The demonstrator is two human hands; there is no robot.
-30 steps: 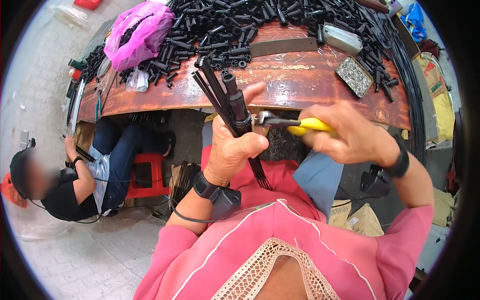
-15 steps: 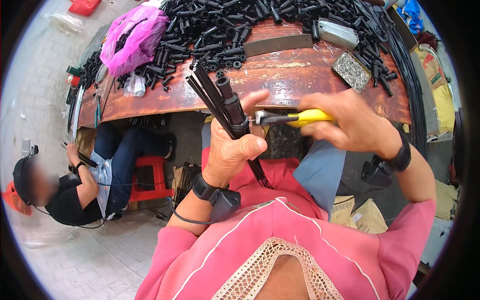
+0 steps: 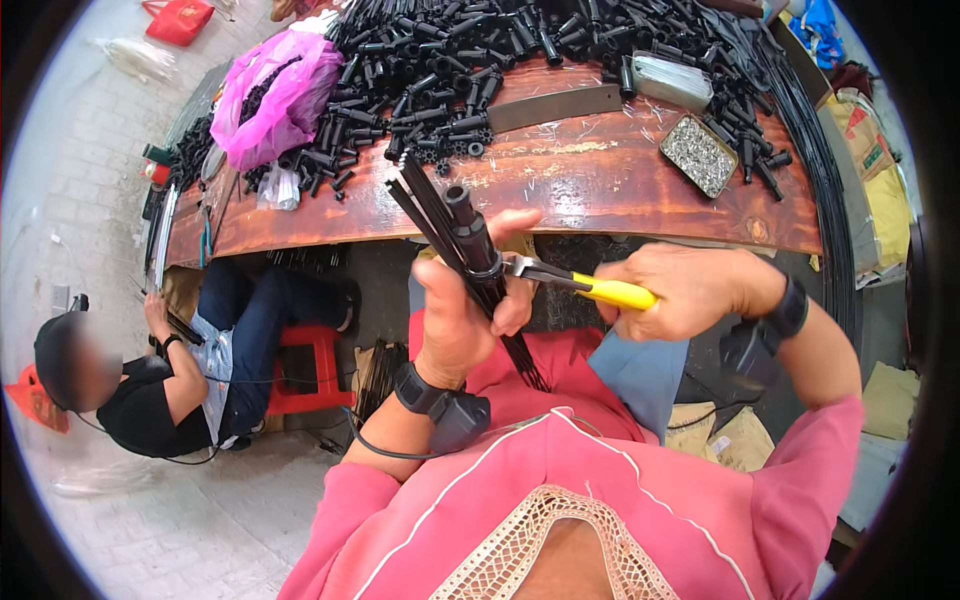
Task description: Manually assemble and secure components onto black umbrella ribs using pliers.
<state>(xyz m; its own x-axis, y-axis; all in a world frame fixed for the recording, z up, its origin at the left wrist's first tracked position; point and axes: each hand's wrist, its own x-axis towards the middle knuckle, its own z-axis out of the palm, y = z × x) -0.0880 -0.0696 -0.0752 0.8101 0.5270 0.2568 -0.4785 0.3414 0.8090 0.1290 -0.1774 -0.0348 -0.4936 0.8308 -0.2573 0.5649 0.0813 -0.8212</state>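
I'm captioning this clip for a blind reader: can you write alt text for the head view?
Seen from above, a person's left hand grips a bundle of thin black rods with a black tube fitting, while the right hand brings yellow-handled pliers to it. Beyond lies a wooden table heaped with black tube parts; another person sits at lower left.

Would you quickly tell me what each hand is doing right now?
Left hand: closed around a bundle of thin black rods with a black tube fitting.
Right hand: closed on yellow-handled pliers, their tip at the bundle.
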